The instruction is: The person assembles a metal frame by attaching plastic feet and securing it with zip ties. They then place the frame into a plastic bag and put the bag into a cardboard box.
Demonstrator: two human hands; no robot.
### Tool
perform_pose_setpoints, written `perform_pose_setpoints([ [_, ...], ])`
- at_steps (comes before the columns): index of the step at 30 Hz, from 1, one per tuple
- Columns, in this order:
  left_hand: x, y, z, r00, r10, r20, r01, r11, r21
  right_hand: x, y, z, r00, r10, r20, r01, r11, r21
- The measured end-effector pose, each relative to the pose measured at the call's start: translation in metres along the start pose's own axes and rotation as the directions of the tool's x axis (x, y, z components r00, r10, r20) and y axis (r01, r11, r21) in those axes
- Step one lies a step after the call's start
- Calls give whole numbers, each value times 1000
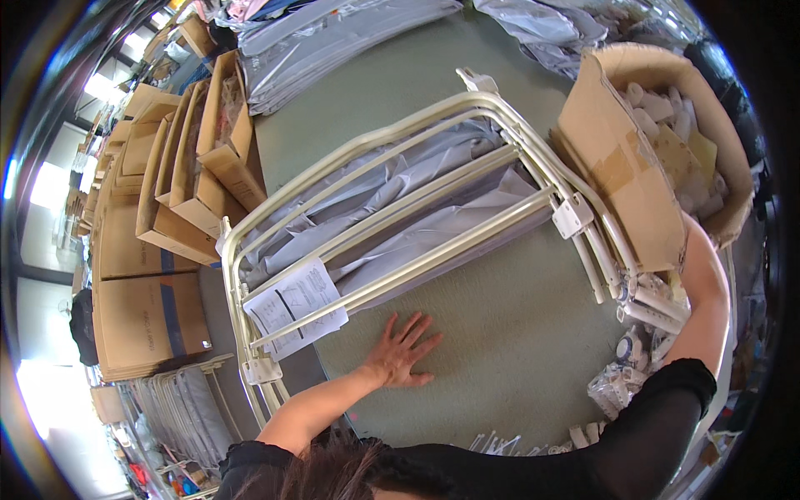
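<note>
My left hand (402, 354) lies flat on the green table (492, 358), fingers spread, with nothing in it. Just beyond it rests a cream metal tube frame (450, 262) with rounded corners and white plastic joints (572, 217). Grey fabric (375, 208) is folded between its bars. A printed instruction sheet (304, 292) is tucked under a bar at the near left of the frame. My right forearm (698, 287) reaches up along the near side of a cardboard box (612, 158) at the right; the hand itself is hidden there. White plastic parts (679, 117) fill the box.
Bagged wheels and fittings (621, 379) lie beside my right arm, with small white pieces (496, 443) along the near edge. Grey fabric in plastic (333, 50) lies at the back. Cartons (154, 325) and open boxes (200, 192) stand left of the table, near folded grey frames (187, 408).
</note>
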State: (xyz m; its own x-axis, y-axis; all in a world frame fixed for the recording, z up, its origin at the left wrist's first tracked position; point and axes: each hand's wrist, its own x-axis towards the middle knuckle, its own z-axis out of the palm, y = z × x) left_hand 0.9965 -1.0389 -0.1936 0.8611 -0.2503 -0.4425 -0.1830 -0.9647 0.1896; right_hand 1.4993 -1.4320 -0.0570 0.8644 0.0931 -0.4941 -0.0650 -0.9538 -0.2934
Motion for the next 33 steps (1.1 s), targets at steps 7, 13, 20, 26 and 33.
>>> perform_pose_setpoints([
  [7, -3, 5, 7, 994, -85, 70, 86, 996, -14, 27, -44, 23, 996, 51, -78, -11, 897, 441],
  [13, 1, 2, 22, 988, 16, -154, -20, 999, -26, -49, -22, -37, 917, -114, -383, 256, 903, 345],
  [20, 2, 3, 22, 968, 13, -252, -30, 998, -63, -290, -69, 103, 982, -180, -47, 85, 209, 974],
  [26, -35, 73, -87, 880, -156, -448, -464, -90, -881, -426, -118, 249, 931, -323, 169, -125, 152, 980],
  [33, -167, 45, -75, 939, -229, -255, -308, -234, -922, -528, -166, 347, 893, -394, 220, -178, 140, 974],
])
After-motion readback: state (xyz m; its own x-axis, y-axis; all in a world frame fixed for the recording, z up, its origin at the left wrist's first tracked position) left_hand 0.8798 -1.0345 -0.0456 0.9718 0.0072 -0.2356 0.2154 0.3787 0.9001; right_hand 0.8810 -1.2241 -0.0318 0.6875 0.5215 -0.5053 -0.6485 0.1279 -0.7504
